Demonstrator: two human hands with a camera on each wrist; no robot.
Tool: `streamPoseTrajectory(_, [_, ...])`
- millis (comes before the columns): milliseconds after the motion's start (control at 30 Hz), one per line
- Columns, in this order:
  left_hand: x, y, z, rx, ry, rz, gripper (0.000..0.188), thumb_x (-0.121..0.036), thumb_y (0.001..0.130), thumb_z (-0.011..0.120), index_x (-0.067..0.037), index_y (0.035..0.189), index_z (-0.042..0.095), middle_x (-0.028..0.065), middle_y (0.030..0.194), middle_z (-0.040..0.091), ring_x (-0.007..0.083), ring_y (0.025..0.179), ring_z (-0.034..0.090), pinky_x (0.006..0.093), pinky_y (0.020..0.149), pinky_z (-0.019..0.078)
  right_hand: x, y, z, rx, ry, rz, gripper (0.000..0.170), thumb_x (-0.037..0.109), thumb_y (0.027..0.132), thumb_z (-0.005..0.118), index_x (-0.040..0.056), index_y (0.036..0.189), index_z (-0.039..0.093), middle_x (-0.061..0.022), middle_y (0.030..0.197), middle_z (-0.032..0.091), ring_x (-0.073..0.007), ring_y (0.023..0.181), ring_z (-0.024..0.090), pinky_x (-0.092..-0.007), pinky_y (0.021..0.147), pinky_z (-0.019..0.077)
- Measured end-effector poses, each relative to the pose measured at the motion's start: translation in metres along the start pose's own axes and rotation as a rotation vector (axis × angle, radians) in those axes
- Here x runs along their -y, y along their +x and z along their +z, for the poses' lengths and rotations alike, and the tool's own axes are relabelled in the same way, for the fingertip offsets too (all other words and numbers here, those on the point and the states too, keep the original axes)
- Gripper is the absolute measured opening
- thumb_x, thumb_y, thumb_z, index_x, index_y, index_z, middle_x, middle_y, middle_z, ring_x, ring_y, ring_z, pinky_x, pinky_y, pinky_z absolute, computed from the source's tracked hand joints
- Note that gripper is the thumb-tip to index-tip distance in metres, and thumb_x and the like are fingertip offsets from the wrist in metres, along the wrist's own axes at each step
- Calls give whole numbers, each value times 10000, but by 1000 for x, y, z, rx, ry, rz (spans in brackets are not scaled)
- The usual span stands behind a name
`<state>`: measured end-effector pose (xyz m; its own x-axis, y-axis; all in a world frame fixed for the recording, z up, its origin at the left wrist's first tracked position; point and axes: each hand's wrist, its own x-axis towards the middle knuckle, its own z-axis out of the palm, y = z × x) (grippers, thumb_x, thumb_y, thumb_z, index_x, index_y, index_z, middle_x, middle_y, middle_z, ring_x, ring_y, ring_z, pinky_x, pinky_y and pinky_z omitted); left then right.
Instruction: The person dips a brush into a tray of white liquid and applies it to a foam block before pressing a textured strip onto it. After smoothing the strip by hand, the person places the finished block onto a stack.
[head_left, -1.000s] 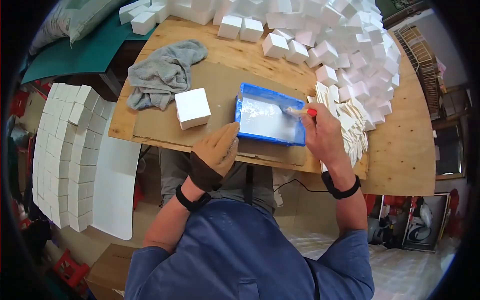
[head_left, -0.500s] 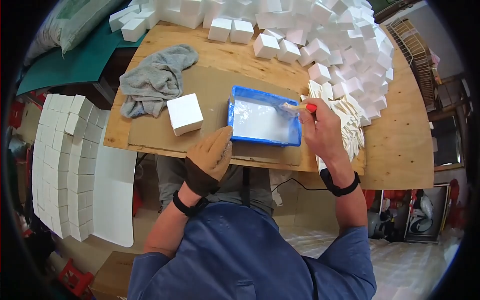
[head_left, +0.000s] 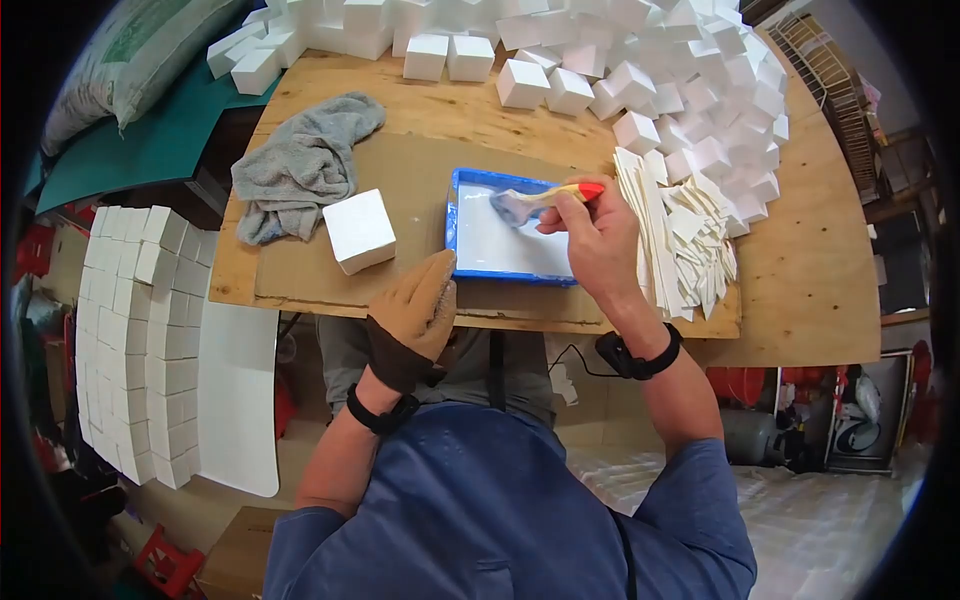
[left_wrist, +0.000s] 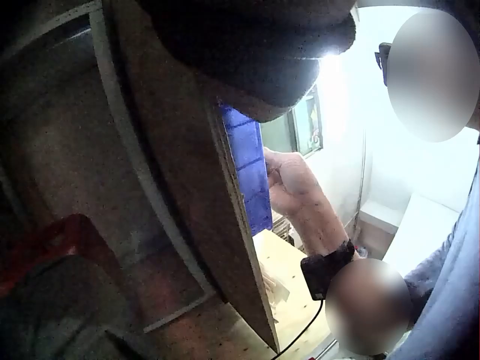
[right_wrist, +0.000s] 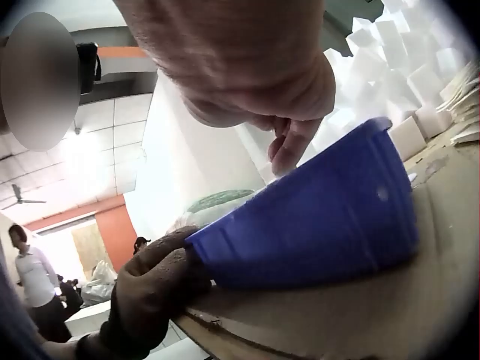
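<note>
My bare right hand grips a paintbrush by its wooden, red-ended handle. The bristles are over the white liquid toward the far left of a blue plastic tray. My gloved left hand lies with straight fingers at the tray's near left corner, fingertips right at the rim. In the right wrist view the glove is beside the blue wall, while the brush is hidden. A white block sits on the cardboard left of the tray.
A grey towel lies at the left. Many white blocks are heaped along the back and right, with a pile of thin pale strips by my right hand. Stacked blocks stand off the table's left side. Cardboard lies under the tray.
My right hand has moved the brush leftward from the tray's right end to its left part. My left hand stays by the near left corner. The head view has shifted slightly.
</note>
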<state>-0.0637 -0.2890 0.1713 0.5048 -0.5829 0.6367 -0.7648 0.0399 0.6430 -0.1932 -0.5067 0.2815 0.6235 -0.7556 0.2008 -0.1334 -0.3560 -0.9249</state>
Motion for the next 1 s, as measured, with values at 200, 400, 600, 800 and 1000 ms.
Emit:
streamPoseTrajectory(200, [-3, 0, -2, 18, 9, -26, 412, -51, 957, 793, -48, 1367, 761, 172, 1304, 793, 390, 1082, 786, 457, 913, 634, 7, 8, 11, 144, 7, -37, 140, 42, 1121, 640, -29, 1241, 650, -105, 948, 777, -164, 833, 776, -325, 781, 664])
streamPoseTrajectory(400, [-4, 1, -1, -7, 10, -15, 408, -23, 949, 788, -41, 1356, 766, 180, 1274, 800, 390, 1062, 792, 444, 901, 637, 24, 0, -14, 368, -98, -112, 133, 3, 1100, 646, -21, 1231, 658, -93, 918, 776, -145, 836, 772, -293, 754, 623])
streamPoseTrajectory(600, [-4, 1, 1, -20, 16, -8, 401, -6, 948, 784, -29, 1348, 768, 185, 1251, 805, 399, 1046, 793, 445, 898, 639, 47, -7, -56, 445, -288, -120, 137, -14, 1080, 658, -7, 1215, 684, -78, 912, 774, -131, 837, 768, -290, 754, 612])
streamPoseTrajectory(800, [-4, -1, 3, -36, 27, -3, 390, 12, 953, 771, -18, 1341, 769, 199, 1239, 804, 400, 1051, 793, 442, 922, 636, 44, 3, -70, 325, -374, -301, 157, -22, 1061, 674, 4, 1214, 697, -72, 903, 770, -132, 828, 765, -290, 759, 611])
streamPoseTrajectory(1000, [-4, -2, 4, -33, 42, -13, 391, 19, 951, 766, -21, 1340, 771, 206, 1230, 805, 399, 1052, 795, 438, 923, 638, 21, 6, -44, 313, -370, -329, 155, -26, 1056, 677, 2, 1206, 698, -72, 893, 765, -135, 823, 766, -287, 765, 609])
